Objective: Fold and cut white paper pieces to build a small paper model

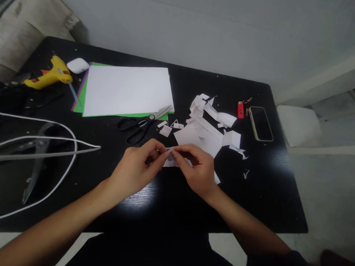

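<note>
Near the middle of the black table, my left hand [141,164] and my right hand [197,167] meet, thumbs and fingers pinched close together. Between them is a small piece of white paper [170,163], partly covered by the fingers. Just beyond my right hand lie white paper scraps [205,136], cut and creased. Black-handled scissors [145,122] rest beyond my left hand, blades partly apart, their tips on a white sheet [128,89]. Green paper [82,95] shows under that sheet.
A yellow glue gun [52,74] and a white case [77,65] lie at the far left. White cable [72,159] loops across the left side. A red lighter [240,110] and a phone [260,124] sit at the right, near the table edge [288,161].
</note>
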`<action>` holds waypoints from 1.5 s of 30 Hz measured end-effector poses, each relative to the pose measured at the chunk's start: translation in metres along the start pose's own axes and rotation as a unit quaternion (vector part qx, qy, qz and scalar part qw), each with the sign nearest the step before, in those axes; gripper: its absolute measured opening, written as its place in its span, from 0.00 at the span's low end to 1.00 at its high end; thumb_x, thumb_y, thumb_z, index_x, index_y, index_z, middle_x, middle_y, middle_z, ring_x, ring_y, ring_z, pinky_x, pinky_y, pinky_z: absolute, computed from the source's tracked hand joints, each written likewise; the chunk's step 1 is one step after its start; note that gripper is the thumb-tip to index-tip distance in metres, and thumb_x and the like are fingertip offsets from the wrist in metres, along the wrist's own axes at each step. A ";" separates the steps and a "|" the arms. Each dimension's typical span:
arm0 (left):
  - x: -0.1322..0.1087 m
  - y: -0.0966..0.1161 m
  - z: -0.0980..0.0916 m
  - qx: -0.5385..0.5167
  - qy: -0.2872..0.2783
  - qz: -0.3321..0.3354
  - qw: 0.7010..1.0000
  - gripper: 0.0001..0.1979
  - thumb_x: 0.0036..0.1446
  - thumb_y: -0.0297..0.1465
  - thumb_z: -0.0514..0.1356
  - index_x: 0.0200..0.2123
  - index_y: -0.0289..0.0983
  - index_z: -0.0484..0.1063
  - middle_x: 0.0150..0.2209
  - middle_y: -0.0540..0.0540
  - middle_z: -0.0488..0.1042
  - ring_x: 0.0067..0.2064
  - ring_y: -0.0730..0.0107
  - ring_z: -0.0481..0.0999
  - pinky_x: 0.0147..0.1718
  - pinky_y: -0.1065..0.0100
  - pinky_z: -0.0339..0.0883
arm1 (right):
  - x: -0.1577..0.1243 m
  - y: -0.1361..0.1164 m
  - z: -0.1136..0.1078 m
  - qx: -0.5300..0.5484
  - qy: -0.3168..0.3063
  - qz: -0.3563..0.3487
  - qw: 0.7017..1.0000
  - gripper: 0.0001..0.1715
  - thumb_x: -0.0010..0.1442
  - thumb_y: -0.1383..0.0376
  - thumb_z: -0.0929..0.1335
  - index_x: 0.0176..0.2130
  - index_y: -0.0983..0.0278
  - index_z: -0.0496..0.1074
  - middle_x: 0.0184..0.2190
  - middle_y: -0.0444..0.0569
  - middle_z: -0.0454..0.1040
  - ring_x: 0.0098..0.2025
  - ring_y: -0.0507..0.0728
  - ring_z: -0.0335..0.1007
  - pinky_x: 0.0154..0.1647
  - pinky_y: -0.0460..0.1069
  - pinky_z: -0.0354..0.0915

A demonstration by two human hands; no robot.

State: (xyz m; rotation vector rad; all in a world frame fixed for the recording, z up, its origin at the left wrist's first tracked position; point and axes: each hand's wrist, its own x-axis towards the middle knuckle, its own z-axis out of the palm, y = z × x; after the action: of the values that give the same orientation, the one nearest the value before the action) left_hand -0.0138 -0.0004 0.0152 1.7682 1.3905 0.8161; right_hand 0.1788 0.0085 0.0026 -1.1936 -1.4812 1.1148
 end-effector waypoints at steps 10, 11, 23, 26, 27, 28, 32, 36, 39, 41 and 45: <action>0.001 0.003 0.000 0.009 0.004 -0.010 1.000 0.06 0.69 0.35 0.61 0.40 0.39 0.74 0.22 0.56 0.72 0.22 0.77 0.69 0.23 0.73 0.61 | 0.000 -0.007 0.001 0.014 0.000 0.022 1.000 0.04 0.63 0.66 0.74 0.40 0.59 0.83 0.38 0.47 0.84 0.39 0.56 0.83 0.44 0.52 0.81; 0.001 0.003 0.000 0.010 0.005 -0.011 1.000 0.06 0.69 0.35 0.61 0.40 0.39 0.74 0.22 0.56 0.72 0.22 0.77 0.69 0.23 0.73 0.61 | 0.000 -0.007 0.001 0.014 0.001 0.023 1.000 0.04 0.63 0.66 0.74 0.40 0.58 0.83 0.38 0.47 0.84 0.39 0.56 0.83 0.43 0.52 0.81; -0.002 0.002 0.000 0.006 0.008 -0.022 1.000 0.08 0.69 0.38 0.61 0.41 0.39 0.74 0.25 0.54 0.76 0.25 0.74 0.75 0.25 0.72 0.63 | -0.002 -0.007 0.002 0.023 0.001 0.032 0.999 0.04 0.63 0.67 0.75 0.40 0.59 0.83 0.38 0.46 0.85 0.39 0.56 0.83 0.43 0.51 0.81; 0.000 0.002 0.001 0.011 0.013 -0.015 1.000 0.08 0.69 0.37 0.61 0.41 0.39 0.74 0.25 0.54 0.76 0.24 0.74 0.74 0.24 0.72 0.63 | -0.002 -0.008 0.002 0.027 0.002 0.037 0.999 0.04 0.62 0.66 0.75 0.40 0.59 0.83 0.38 0.46 0.85 0.39 0.57 0.84 0.43 0.51 0.81; 0.000 0.002 0.001 0.012 0.016 -0.013 1.000 0.08 0.69 0.38 0.61 0.41 0.39 0.74 0.25 0.54 0.76 0.24 0.75 0.73 0.24 0.72 0.62 | -0.002 -0.008 0.002 0.028 0.001 0.039 0.999 0.04 0.62 0.66 0.75 0.39 0.59 0.83 0.38 0.46 0.85 0.39 0.57 0.83 0.43 0.51 0.81; 0.000 0.002 0.001 0.015 0.019 -0.013 1.000 0.08 0.69 0.38 0.61 0.40 0.39 0.74 0.25 0.54 0.75 0.24 0.75 0.73 0.24 0.72 0.62 | -0.002 -0.009 0.002 0.029 -0.001 0.041 0.999 0.04 0.62 0.66 0.75 0.39 0.59 0.83 0.38 0.46 0.85 0.39 0.57 0.83 0.43 0.52 0.81; 0.000 0.002 0.001 0.029 0.022 -0.016 0.999 0.08 0.68 0.38 0.62 0.40 0.39 0.74 0.25 0.54 0.75 0.24 0.74 0.74 0.24 0.72 0.62 | -0.001 -0.011 0.002 0.036 -0.012 0.046 0.998 0.04 0.61 0.66 0.76 0.39 0.59 0.83 0.37 0.46 0.85 0.38 0.57 0.83 0.42 0.51 0.82; -0.001 0.003 0.001 0.036 0.026 -0.016 0.999 0.08 0.68 0.38 0.62 0.40 0.39 0.75 0.25 0.55 0.75 0.23 0.75 0.72 0.23 0.73 0.62 | -0.002 -0.011 0.003 0.037 -0.016 0.052 0.998 0.04 0.60 0.66 0.76 0.39 0.59 0.83 0.37 0.46 0.85 0.38 0.57 0.83 0.41 0.51 0.82; -0.001 0.004 0.000 0.038 0.029 -0.010 0.999 0.08 0.68 0.38 0.62 0.40 0.39 0.75 0.24 0.54 0.75 0.22 0.75 0.72 0.23 0.73 0.62 | -0.002 -0.011 0.003 0.043 -0.018 0.056 0.997 0.04 0.60 0.66 0.76 0.38 0.59 0.83 0.36 0.46 0.85 0.37 0.57 0.84 0.40 0.51 0.82; 0.000 0.005 0.000 0.041 0.031 -0.006 0.999 0.08 0.68 0.37 0.62 0.40 0.38 0.75 0.24 0.54 0.75 0.22 0.76 0.72 0.22 0.73 0.61 | -0.002 -0.011 0.003 0.047 -0.015 0.060 0.997 0.03 0.60 0.65 0.76 0.38 0.59 0.83 0.36 0.46 0.85 0.37 0.57 0.84 0.41 0.51 0.82; 0.000 0.006 -0.001 0.048 0.031 -0.006 0.998 0.08 0.68 0.37 0.62 0.40 0.38 0.76 0.24 0.54 0.75 0.21 0.76 0.71 0.22 0.74 0.61 | -0.002 -0.010 0.003 0.041 -0.008 0.047 0.998 0.02 0.62 0.65 0.76 0.38 0.59 0.83 0.36 0.46 0.85 0.37 0.56 0.84 0.41 0.51 0.82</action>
State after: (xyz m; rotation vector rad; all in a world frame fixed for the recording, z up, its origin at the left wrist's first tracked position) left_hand -0.0115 -0.0010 0.0206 1.8188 1.5008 0.8162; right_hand 0.1743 0.0049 0.0116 -1.2103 -1.3892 1.2386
